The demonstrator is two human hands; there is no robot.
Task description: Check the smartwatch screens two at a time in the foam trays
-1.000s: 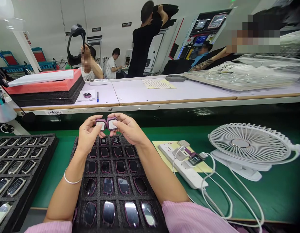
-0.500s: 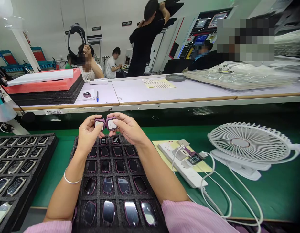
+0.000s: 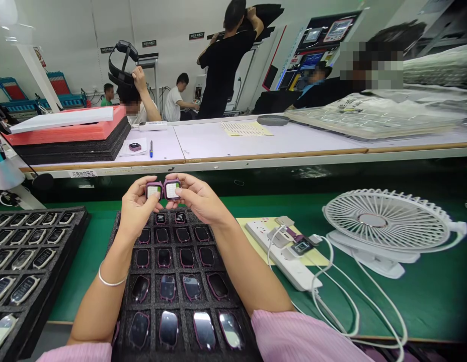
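Note:
My left hand point(image 3: 137, 206) grips a purple smartwatch point(image 3: 152, 189), its thumb over the lit screen. Beside it, my right hand point(image 3: 201, 198) pinches a second purple smartwatch point(image 3: 170, 188), the thumb on its lower right corner. Both screens face me, showing a white grid with some green. The two watches are held side by side, close together, above the far end of a black foam tray point(image 3: 154, 276). Rows of purple-framed watches lie in the tray's pockets; two at the far end show lit text, the others look dark or reflective.
To the left lies another foam tray point(image 3: 73, 251) of pale-framed watches. On the right are a white power strip point(image 3: 294, 269) with cables, a plugged-in watch point(image 3: 302, 245) and a white fan point(image 3: 384, 221). A raised shelf point(image 3: 203, 146) runs across; several people are beyond it.
Green areas have appeared on the grid screens of both held watches. My hands stay nearly in place. Behind the shelf, a person's raised headset has shifted slightly and a hand has moved.

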